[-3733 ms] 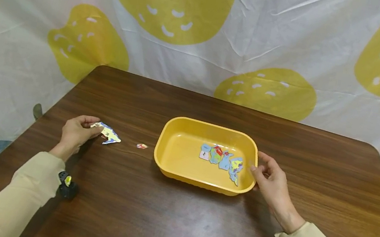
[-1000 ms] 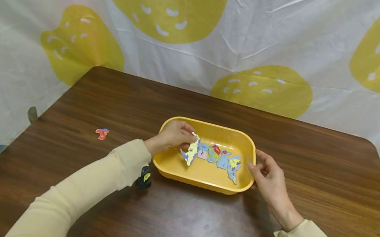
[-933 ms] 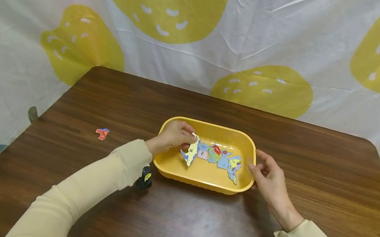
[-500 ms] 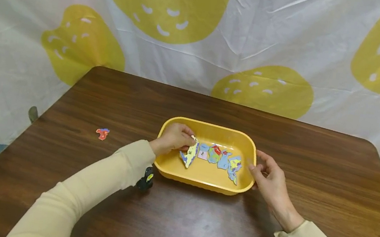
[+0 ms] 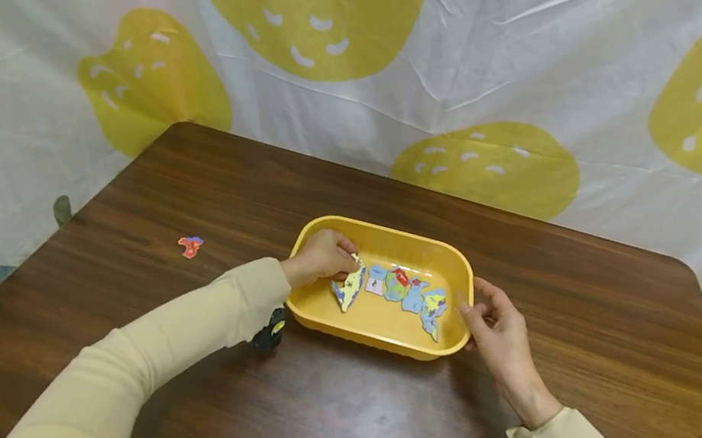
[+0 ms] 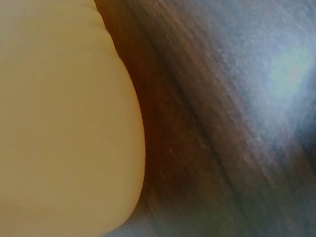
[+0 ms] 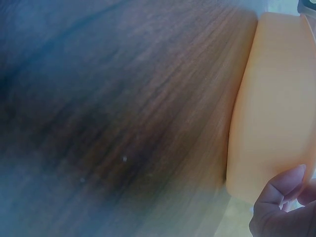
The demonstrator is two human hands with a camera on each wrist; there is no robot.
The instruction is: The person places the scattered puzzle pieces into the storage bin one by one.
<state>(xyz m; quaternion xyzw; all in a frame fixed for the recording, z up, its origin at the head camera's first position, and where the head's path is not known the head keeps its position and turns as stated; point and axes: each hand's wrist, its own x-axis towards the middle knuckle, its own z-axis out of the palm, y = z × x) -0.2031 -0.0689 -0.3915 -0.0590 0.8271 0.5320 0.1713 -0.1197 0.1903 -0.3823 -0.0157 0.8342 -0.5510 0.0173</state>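
In the head view, my left hand reaches over the left rim of a yellow plastic basin. Thumb and fingers pinch the top of a flat, irregular cutout piece, pale yellow with blue-purple edges, low over the basin's floor. A row of several small printed cutouts lies to its right inside. My right hand grips the basin's right end, thumb at the rim. In the right wrist view, the thumb presses against the basin's outer wall.
A small red and blue cutout lies on the dark wooden table, left of the basin. A white cloth with yellow fruit shapes hangs behind the table. Basin wall and tabletop fill the left wrist view.
My left hand has carried the pale yellow cutout rightward from the table into the basin, then lowered it slightly. The red cutout has come into full view. My right hand stays on the rim.
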